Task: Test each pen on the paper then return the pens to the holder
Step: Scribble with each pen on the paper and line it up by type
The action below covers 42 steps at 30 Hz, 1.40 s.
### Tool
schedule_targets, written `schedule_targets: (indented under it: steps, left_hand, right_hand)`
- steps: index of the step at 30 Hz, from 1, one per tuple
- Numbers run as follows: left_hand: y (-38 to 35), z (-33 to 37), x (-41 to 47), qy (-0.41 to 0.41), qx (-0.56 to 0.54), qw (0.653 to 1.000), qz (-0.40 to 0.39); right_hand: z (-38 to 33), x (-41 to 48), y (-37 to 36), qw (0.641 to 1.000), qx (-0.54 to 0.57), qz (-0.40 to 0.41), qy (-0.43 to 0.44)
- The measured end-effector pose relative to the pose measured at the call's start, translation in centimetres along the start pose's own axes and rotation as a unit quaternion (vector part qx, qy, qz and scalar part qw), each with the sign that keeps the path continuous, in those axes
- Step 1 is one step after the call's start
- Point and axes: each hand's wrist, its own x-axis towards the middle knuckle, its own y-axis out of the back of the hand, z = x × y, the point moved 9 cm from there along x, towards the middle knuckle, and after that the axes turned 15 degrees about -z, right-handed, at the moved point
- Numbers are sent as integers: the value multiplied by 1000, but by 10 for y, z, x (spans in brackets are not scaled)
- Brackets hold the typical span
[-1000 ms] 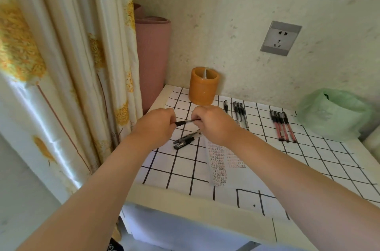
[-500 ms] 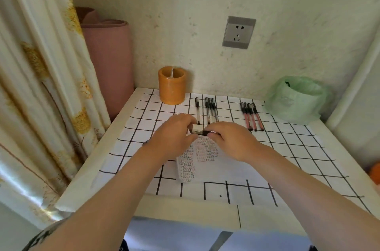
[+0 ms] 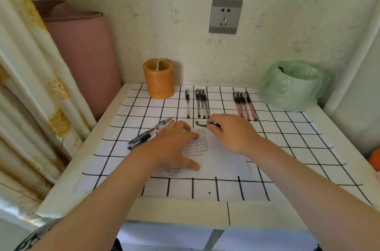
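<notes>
L hand point(image 3: 176, 147) is laid flat on paper point(image 3: 224, 162), fingers straight & spread, nothing gripped. A pen point(image 3: 202, 123) is pinched betw. thumb & curled fingers of R hand point(image 3: 230, 133), at paper's 12 o'clock edge. Holder point(image 3: 159, 78) is seen at 11 o'clock, black pens point(image 3: 200, 103) at 12, red pens point(image 3: 244, 105) at 1, 2 pens point(image 3: 150, 134) at 10, just beside L hand.

Soft daylight, wide-angle edge distortion
</notes>
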Motion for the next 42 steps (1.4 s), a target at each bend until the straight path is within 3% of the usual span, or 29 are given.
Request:
schedule_targets:
  steps: [6,12,25,32,38,42]
  left_hand:
    - [2,-9,1,-2,-14,1000,5]
    - [38,-10,-9,-47,-146,977,147]
    - [43,-13,-3,-74,-208,962,158]
    - [42,-21,-4,-3,-124,980,156]
    - [33,-25,4,22,-86,989,119]
    - [28,-7,11,-21,-43,994,94]
  right_hand:
    - [-8,-1,-10,1000,0,-27,14]
    - [-26,-1,-15,997,-17,-55,55]
    - [-30,-5,-11,997,-35,-15,69]
    - [-14,0,-23,994,60,-79,39]
    - [0,-1,-11,979,198,-20,49]
    - [18,5,-19,915,404,-18,1]
